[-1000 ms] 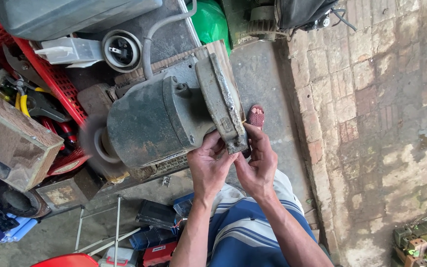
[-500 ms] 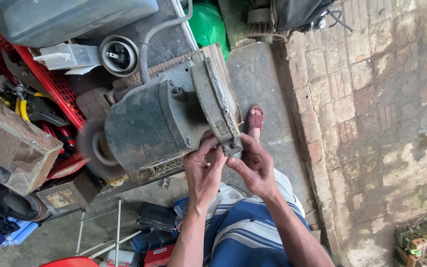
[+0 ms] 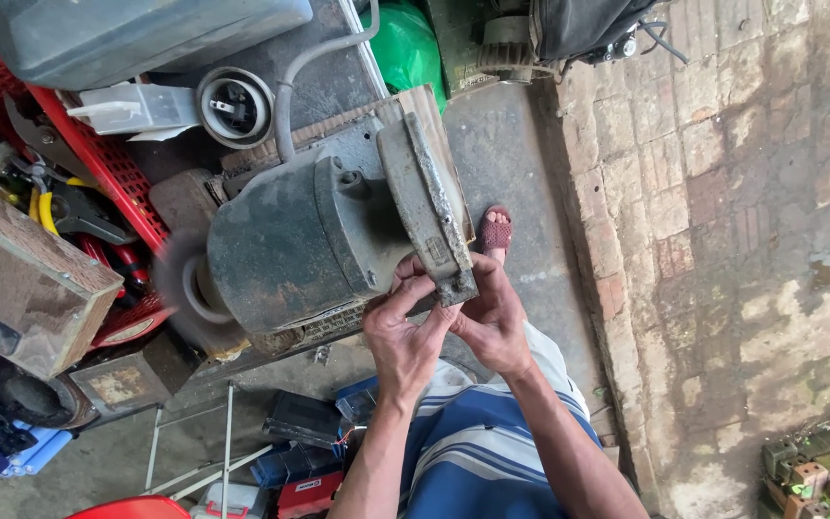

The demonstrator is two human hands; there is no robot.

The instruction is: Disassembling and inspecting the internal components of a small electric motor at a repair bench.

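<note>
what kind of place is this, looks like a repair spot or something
Most likely an informal outdoor repair workshop. Both hands, left hand and right hand, work at a grimy bench grinder motor; a red crate holds pliers and hand tools; the ground is worn brick paving with clutter all around.

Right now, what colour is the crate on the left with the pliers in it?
Red, a plastic lattice crate; the head view shows it best, left of the grey motor.
</note>
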